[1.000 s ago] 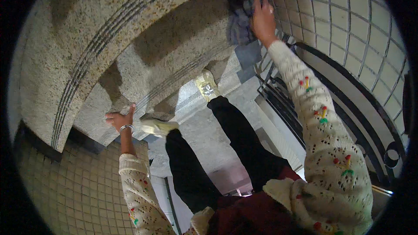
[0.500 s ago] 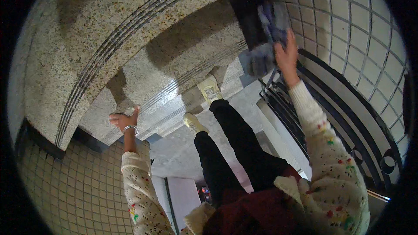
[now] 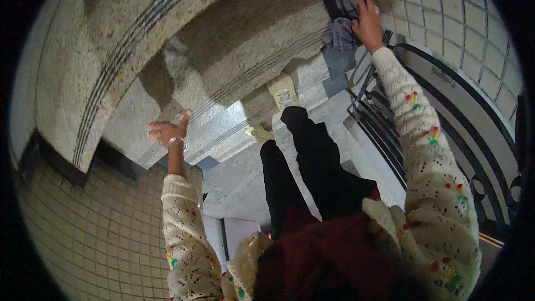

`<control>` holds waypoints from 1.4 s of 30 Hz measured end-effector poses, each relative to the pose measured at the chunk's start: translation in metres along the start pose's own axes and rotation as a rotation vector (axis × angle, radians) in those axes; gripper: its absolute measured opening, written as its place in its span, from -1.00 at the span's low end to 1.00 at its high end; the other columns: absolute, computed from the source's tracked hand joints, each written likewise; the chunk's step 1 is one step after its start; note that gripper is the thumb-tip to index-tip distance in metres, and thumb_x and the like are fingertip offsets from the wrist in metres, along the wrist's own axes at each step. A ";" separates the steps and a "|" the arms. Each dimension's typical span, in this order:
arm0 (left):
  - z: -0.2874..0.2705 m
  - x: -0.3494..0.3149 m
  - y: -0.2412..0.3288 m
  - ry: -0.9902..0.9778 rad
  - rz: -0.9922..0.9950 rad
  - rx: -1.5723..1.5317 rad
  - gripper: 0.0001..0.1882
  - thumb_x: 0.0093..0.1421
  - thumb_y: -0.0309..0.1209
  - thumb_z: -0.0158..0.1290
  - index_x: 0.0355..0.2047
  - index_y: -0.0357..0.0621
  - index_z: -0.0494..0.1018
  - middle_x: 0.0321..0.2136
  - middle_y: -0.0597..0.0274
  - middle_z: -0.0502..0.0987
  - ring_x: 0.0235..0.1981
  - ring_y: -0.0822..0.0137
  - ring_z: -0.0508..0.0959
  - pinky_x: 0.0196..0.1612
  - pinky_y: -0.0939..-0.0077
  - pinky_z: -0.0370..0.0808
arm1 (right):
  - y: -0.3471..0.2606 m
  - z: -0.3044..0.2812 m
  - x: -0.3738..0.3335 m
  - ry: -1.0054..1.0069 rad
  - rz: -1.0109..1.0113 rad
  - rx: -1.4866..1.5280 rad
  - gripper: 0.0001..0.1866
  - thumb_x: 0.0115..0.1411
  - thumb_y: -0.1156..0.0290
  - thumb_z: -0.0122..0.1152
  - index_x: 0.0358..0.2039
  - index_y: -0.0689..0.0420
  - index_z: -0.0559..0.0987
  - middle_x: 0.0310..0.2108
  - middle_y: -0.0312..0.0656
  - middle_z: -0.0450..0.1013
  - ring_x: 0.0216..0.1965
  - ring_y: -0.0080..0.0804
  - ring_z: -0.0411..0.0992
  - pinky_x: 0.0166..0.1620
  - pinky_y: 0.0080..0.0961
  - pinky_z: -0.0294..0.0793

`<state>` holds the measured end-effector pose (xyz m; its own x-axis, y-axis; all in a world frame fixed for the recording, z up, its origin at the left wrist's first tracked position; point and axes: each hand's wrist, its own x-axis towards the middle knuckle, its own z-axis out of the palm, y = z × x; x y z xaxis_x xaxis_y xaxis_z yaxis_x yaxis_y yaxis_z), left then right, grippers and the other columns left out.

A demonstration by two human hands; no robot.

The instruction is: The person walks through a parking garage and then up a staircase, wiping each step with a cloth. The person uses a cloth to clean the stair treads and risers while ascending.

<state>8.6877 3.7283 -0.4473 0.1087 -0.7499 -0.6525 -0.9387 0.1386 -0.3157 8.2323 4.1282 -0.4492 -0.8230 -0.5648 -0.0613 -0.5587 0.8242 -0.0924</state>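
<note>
My right hand (image 3: pixel 366 27) is closed on a bunched grey-blue cloth (image 3: pixel 341 34), at the far right where the dark skirting at the stair's end meets the tiled wall (image 3: pixel 423 8). Part of the cloth hangs out on either side of my fingers. Over the speckled stone steps (image 3: pixel 223 72), my left hand (image 3: pixel 170 132) is stretched out with its fingers apart and nothing in it. A pale bangle (image 3: pixel 178 144) circles that wrist. Whether the left hand touches the step is hard to tell.
Black metal railing bars (image 3: pixel 446 106) run along the right side, below my right forearm. My yellow shoes (image 3: pixel 283 90) stand on the lower steps. Dark grooved lines (image 3: pixel 120 50) mark the near step's edge. A tiled wall (image 3: pixel 106 234) fills the lower left.
My right hand has moved up and slightly outward with the cloth, which now sits against the wall corner. The left hand has shifted slightly up and right, still spread.
</note>
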 end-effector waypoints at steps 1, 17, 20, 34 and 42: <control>0.001 0.000 0.000 0.020 0.001 -0.025 0.64 -0.38 0.44 0.24 0.30 -0.39 -0.53 0.29 -0.51 -0.37 0.32 -0.35 -0.13 0.24 -0.07 0.16 | -0.012 0.005 -0.008 -0.029 0.122 0.014 -0.30 -0.12 0.47 0.29 0.14 -0.03 0.38 0.14 0.12 0.23 0.13 0.20 0.22 0.18 0.00 0.19; 0.000 0.008 0.008 -0.057 -0.018 -0.015 0.55 -0.31 0.38 0.26 0.33 -0.29 -0.45 0.32 -0.39 -0.34 0.33 -0.33 -0.14 0.24 -0.22 0.07 | -0.471 0.074 -0.057 -0.423 -0.960 0.846 -0.46 -0.02 0.46 0.20 0.04 -0.19 0.51 0.18 0.03 0.27 0.17 0.01 0.25 0.18 -0.15 0.27; -0.013 -0.004 0.020 -0.041 -0.006 -0.126 0.53 -0.28 0.36 0.25 0.33 -0.32 -0.45 0.32 -0.41 -0.36 0.32 -0.41 -0.17 0.25 -0.23 0.03 | -0.371 0.070 -0.011 -0.589 -0.558 0.667 -0.51 -0.03 0.46 0.19 0.00 -0.02 0.54 -0.05 -0.01 0.46 -0.02 0.06 0.39 0.04 -0.19 0.40; 0.113 -0.058 -0.163 0.314 0.461 -0.922 -0.12 0.01 -0.31 0.22 0.28 -0.24 0.04 0.25 -0.13 0.17 0.26 0.01 0.20 0.26 -0.13 -0.01 | -0.457 0.087 -0.035 0.210 -0.308 0.053 -0.27 -0.19 0.22 0.33 0.09 0.06 0.40 -0.19 0.10 0.46 -0.16 0.09 0.42 -0.09 -0.05 0.44; 0.228 -0.146 -0.274 -0.065 0.249 -0.911 -0.41 0.01 -0.27 0.19 0.06 -0.21 0.35 -0.07 -0.07 0.52 -0.07 -0.02 0.51 0.03 0.12 0.35 | -0.779 0.028 -0.070 0.236 -1.040 0.481 -0.75 0.11 0.40 0.20 -0.24 0.27 0.52 -0.50 0.05 0.43 -0.44 0.01 0.40 -0.39 -0.12 0.40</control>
<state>9.0032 3.9474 -0.4223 -0.1374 -0.7257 -0.6742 -0.8288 -0.2885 0.4794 8.7286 3.5245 -0.4005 -0.0187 -0.8946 0.4465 -0.9194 -0.1601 -0.3593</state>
